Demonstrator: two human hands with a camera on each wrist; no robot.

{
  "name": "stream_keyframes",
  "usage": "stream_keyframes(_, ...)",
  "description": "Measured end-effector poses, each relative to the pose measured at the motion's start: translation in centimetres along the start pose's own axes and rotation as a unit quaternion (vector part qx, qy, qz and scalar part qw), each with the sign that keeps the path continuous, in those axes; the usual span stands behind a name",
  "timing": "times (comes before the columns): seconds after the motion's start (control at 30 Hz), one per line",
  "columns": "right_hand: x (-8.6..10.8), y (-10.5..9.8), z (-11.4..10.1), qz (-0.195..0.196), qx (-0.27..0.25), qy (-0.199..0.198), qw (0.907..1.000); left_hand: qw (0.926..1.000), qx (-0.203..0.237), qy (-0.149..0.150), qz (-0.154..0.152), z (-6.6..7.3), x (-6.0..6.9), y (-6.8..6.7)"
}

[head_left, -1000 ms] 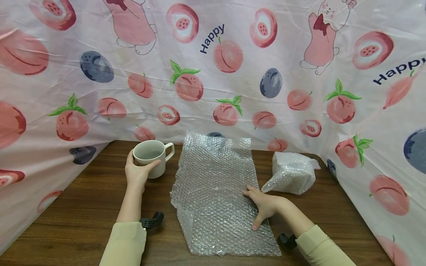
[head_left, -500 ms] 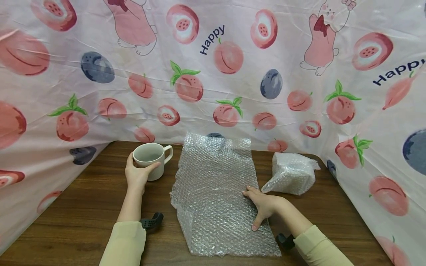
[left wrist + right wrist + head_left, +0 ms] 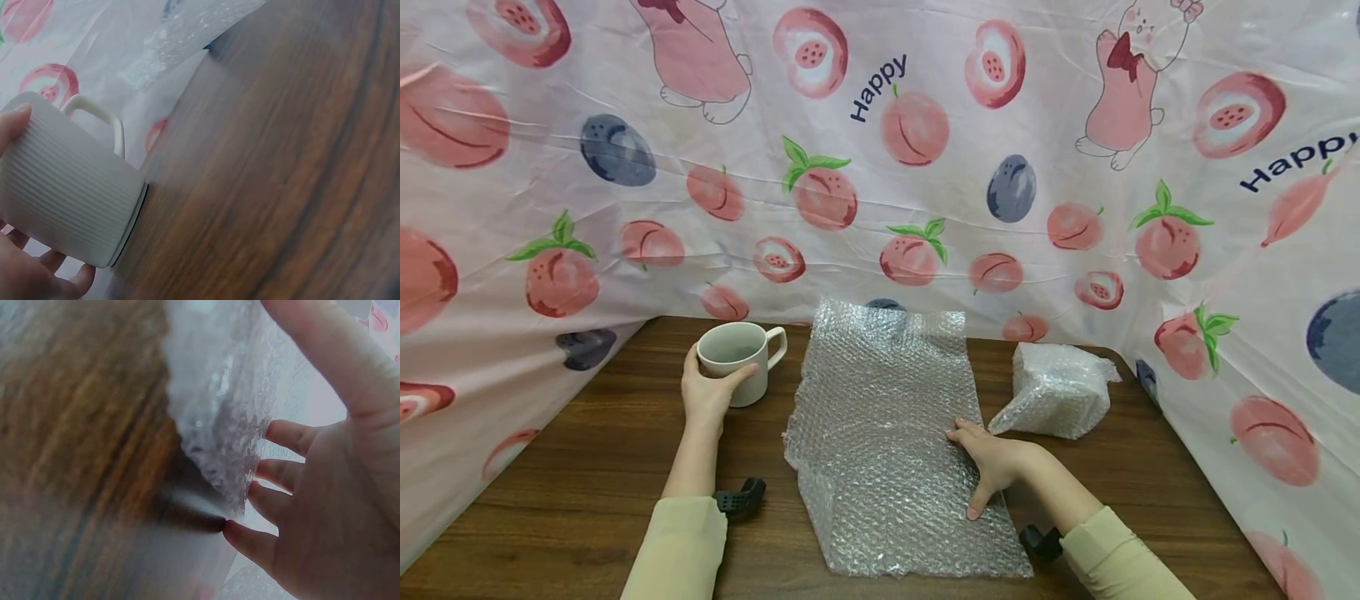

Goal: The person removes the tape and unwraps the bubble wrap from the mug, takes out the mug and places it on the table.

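Holding the mug [image 3: 69, 181] upright at centre-left of the head view, the left hand [image 3: 703, 398] is clamped round it; base contact with the table [image 3: 587, 467] is unclear. Right of centre, the right hand [image 3: 1002, 460], fingers apart on the sheet [image 3: 887, 442], should press lightly, evenly.

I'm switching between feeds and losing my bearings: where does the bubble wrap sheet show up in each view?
Head: bubble wrap sheet in the middle, between mug and wrapped bundle.
Left wrist: bubble wrap sheet at the top, left of centre, above the mug.
Right wrist: bubble wrap sheet from top centre downward, mostly image-left of the right hand.
Shared landmark: the dark wood table, visible in all three.
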State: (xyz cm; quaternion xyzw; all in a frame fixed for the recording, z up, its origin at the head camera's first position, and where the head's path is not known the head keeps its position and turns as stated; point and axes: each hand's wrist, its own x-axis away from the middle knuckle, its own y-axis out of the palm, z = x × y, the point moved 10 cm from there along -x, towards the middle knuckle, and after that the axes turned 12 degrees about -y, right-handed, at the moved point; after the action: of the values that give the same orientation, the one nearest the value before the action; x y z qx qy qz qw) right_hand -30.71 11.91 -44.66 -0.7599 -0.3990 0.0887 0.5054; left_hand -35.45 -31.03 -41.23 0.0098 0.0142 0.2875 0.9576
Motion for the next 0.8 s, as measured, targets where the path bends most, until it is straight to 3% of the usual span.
stream_keyframes(0.3,0.15,0.07,0.08,-0.001,-0.001,-0.004,1.0000,0.9990,-0.030,-0.022,-0.025,-0.40,-0.05,0.18)
stream_keyframes(0.8,0.19,-0.17,-0.31,-0.003,0.016,-0.014,0.9998,0.9974,-0.055,-0.015,-0.044,-0.19,0.18,0.05)
